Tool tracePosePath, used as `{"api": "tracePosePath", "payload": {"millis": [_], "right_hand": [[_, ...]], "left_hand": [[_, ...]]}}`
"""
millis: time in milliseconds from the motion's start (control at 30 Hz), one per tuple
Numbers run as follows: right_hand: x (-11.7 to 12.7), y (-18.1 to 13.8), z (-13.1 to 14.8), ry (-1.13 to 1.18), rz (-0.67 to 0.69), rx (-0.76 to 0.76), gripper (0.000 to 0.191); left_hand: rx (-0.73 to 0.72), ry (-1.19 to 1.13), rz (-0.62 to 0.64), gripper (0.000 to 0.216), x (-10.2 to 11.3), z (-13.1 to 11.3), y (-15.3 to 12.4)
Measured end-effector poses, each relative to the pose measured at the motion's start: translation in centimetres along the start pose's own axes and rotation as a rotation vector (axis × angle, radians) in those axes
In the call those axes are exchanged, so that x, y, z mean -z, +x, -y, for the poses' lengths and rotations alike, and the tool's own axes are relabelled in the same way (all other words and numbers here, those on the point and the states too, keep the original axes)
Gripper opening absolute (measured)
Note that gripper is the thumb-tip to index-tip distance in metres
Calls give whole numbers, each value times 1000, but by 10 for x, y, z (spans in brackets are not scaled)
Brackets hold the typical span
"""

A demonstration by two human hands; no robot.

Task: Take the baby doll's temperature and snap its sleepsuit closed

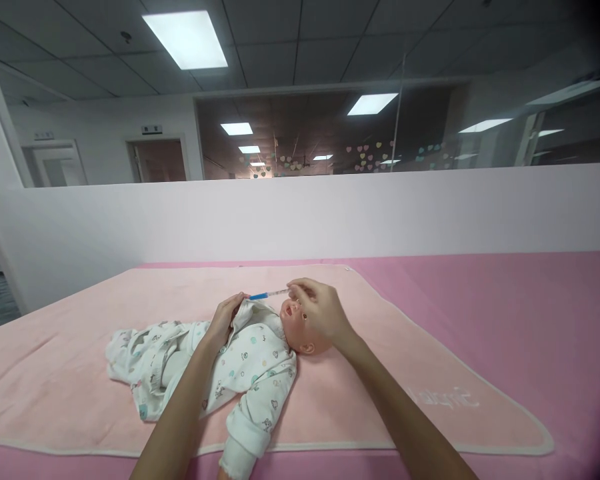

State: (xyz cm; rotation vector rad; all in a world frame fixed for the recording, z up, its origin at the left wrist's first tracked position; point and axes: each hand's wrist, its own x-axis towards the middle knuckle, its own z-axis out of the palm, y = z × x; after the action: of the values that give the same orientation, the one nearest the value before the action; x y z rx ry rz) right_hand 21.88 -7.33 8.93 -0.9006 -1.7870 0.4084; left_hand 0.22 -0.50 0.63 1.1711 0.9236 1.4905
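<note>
A baby doll [295,330] lies on its back, its head to the right and its legs to the left. It wears a white printed shirt [253,350]. My right hand [320,307] is above the doll's face, pinching the clear end of a slim thermometer [267,294]. Its blue end points left, close to the fingertips of my left hand [226,319]; whether they touch is unclear. My left hand is closed on the front edge of the shirt near the collar, lifting the cloth a little. Part of the doll's head is hidden behind my right hand.
Under the doll is a peach mat [80,320] with a white border, spread over a pink surface [545,333]. A low white wall [330,213] runs along the far side, with glass panes above it. White trousers [155,347] cover the doll's legs.
</note>
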Motion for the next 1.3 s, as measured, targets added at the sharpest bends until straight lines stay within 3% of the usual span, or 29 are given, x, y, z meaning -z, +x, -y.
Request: {"api": "tracePosePath", "payload": {"millis": [167,500,633,800,933,1133,1300], "right_hand": [[33,1,12,378,-36,-104,23],[53,-15,27,375,-52,-156,29],[66,-39,6,245,66,-211,28],[71,-85,-36,177,306,-434,32],[64,-109,-60,-37,293,-496,35],[62,-105,-71,-474,355,-448,33],[49,-78,-46,-741,380,-354,24]], "left_hand": [[37,10,-4,37,0,-1,0],[34,65,13,40,-3,-6,-7],[22,40,24,37,-2,-6,-6],[58,-14,87,31,-2,-8,-7],[49,-25,132,30,-2,-8,-7],[42,-6,110,34,0,-2,-2],[45,-5,123,32,-1,-2,-2]]}}
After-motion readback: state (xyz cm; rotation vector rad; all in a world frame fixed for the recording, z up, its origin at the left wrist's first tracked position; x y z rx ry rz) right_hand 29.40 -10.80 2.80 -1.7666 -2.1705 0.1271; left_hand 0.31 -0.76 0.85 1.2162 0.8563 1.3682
